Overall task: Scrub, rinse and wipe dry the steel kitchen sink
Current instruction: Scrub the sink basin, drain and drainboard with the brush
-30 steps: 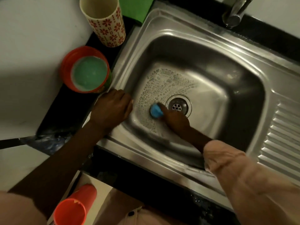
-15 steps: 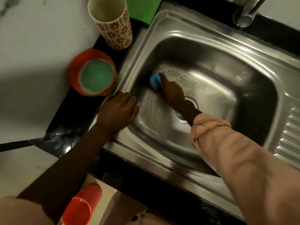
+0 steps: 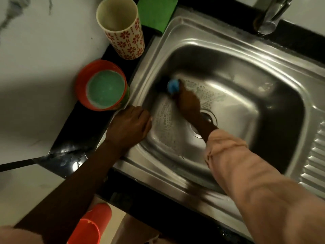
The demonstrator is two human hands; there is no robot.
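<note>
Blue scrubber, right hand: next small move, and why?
Probably drag the blue scrubber rightward over the basin floor: the right hand presses it at the far-left corner, suds lie only on the left, and the right side of the sink looks bare.

Cups (image 3: 123, 30) crowding sink's (image 3: 246, 55) left rim

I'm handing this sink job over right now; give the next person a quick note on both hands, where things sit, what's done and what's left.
Right hand: grip on the blue scrubber, pressed to the basin floor at the far-left corner of the steel sink.
Left hand: braced on the sink's left rim, fingers curled over the edge, holding nothing.
Soap tub and green cloth sit left of the sink.
Done: suds cover the left part of the floor.
Left: scrub the rest, rinse, wipe dry.
</note>
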